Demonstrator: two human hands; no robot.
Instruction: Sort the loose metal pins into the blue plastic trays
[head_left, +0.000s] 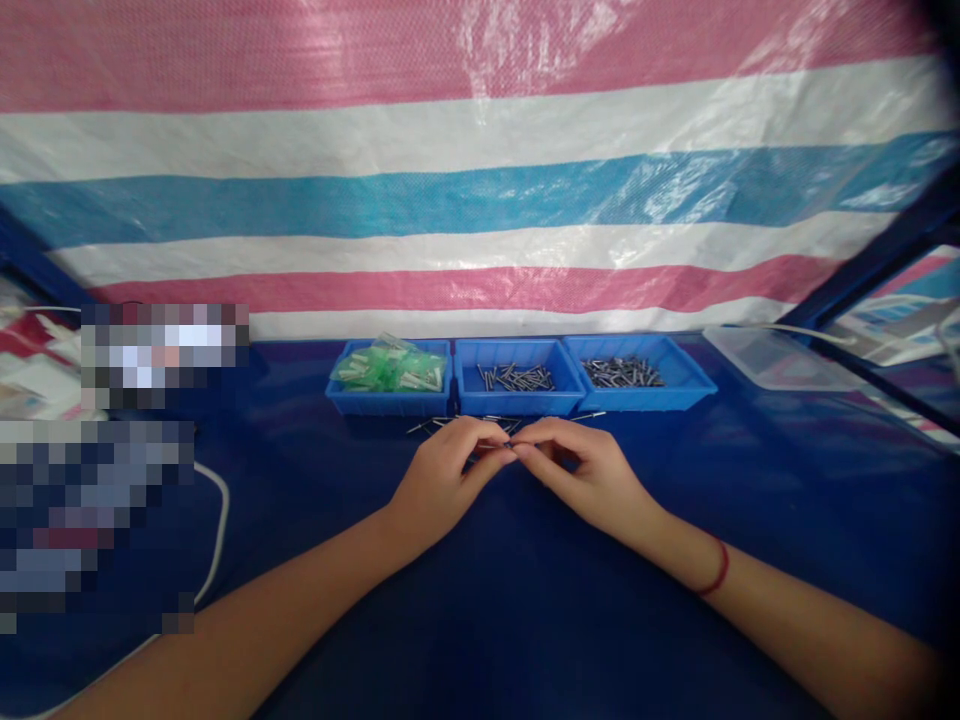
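My left hand (442,475) and my right hand (577,470) meet fingertip to fingertip over the dark blue table, just in front of the trays. Both are pinched shut on a small thin metal pin (510,445) held between them. A few loose metal pins (431,424) lie on the cloth just beyond my fingers. Behind them stand three blue trays in a row: the left tray (390,402) holds green plastic parts, the middle tray (517,400) and the right tray (649,397) hold small metal pins. A red string circles my right wrist.
A striped pink, white and blue tarp (480,170) hangs behind the table. A clear plastic lid or tray (772,360) lies at the right. A white cable (217,520) curves across the left side beside a blurred-out area.
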